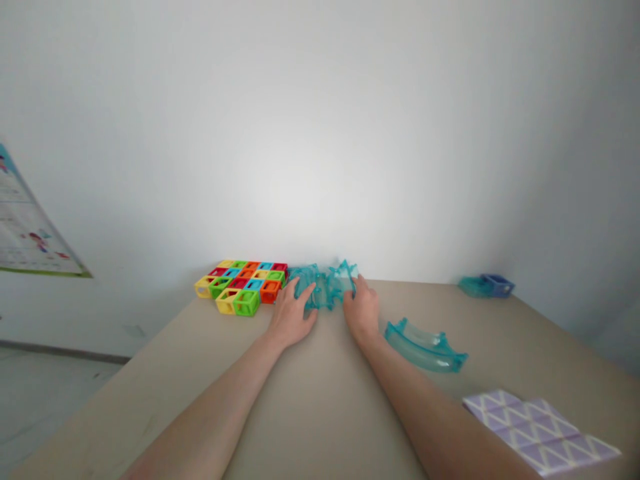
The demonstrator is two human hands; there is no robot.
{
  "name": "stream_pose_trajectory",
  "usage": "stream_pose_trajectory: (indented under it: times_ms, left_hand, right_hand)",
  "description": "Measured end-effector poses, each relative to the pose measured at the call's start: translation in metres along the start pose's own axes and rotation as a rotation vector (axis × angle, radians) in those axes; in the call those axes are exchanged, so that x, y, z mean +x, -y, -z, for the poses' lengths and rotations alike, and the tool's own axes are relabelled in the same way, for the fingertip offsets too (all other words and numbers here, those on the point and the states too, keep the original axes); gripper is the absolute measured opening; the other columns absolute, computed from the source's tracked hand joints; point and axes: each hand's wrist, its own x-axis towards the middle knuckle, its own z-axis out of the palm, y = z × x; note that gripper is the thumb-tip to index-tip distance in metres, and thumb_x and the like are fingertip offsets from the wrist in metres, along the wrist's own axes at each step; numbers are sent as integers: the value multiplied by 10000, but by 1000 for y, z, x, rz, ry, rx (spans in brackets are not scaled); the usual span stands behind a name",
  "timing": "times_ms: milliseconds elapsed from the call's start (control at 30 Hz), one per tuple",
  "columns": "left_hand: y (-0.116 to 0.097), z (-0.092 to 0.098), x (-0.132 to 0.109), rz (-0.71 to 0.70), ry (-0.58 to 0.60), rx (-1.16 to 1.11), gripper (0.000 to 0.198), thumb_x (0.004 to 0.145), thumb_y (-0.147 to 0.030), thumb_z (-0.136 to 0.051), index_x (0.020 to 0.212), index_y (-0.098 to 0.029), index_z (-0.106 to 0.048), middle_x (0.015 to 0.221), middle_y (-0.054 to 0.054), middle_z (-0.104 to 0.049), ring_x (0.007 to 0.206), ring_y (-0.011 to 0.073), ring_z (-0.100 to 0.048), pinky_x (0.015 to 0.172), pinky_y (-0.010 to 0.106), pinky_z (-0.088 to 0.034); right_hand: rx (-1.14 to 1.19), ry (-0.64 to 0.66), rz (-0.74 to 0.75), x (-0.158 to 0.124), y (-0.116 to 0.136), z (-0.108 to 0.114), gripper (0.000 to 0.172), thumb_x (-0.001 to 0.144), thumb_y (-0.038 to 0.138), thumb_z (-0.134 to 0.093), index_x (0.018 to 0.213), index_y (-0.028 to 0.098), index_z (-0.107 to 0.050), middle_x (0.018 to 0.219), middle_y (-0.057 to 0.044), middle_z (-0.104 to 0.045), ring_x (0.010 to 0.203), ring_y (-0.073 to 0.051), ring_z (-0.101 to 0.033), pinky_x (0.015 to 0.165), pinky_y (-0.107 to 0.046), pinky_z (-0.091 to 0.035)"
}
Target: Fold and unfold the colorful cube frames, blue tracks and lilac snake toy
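Note:
Both arms reach to the back of the table. My left hand (294, 313) rests with fingers spread on clear teal plastic track pieces (323, 290) grouped near the wall. My right hand (363, 303) grips a clear teal track piece (345, 275) that stands tilted at the group's right end; its thumb side is partly hidden. To the left of my left hand lies a block of colored cube frames (245, 283) in rows of yellow, green, red, orange and blue. A curved teal track piece (425, 347) lies apart, right of my right forearm.
At the far right back sit a dark blue cube (497, 285) and another teal piece (473, 287). Purple tiles with white triangle lines (543, 430) lie at the front right. The white wall (320, 133) bounds the table (320, 400) behind; a poster (33, 227) hangs left.

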Motion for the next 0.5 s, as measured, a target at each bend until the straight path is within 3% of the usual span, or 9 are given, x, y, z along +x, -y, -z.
stream_pose_trajectory:
  times_ms: [100,167,333,433,500]
  left_hand:
    - [-1,-1,0,7,5,1,594,803,-323,-613,1375,-243,-475,1469,158,-316,1350,358,-331,1075,537,-322]
    - [-2,-1,1,13,16,-8,613,808,-341,-608,1391,-239,-450,1479,160,-320,1358,356,-325,1080,545,-309]
    - [-13,9,3,9,8,-40,732,804,-345,-622,1460,-252,-312,1506,150,-323,1399,351,-262,1084,586,-274]
    - [-24,17,5,-110,57,-70,637,812,-263,-611,1399,-334,-375,1524,67,-332,1418,309,-243,1108,625,-191]
    - [-28,20,6,-146,85,-107,522,830,-203,-572,1320,-326,-442,1488,47,-401,1380,265,-339,1119,637,-141]
  right_hand:
    - [79,-134,3,3,1,0,431,863,124,-302,1253,78,-480,1404,-206,-420,1314,-252,-387,1061,-409,-323]
    - [205,-190,25,2,4,-1,404,886,180,-312,1255,102,-457,1391,-194,-409,1324,-234,-358,1062,-403,-323]
    - [414,-134,4,-8,16,-14,172,843,286,-430,943,185,-527,958,-96,-607,957,-227,-568,893,-399,-444]
    - [440,-80,-51,-13,20,-21,107,813,310,-460,802,208,-487,819,-57,-589,819,-219,-567,813,-384,-461]
    - [457,-55,-89,-15,21,-23,110,800,318,-464,758,216,-464,780,-48,-580,784,-220,-566,790,-383,-461]
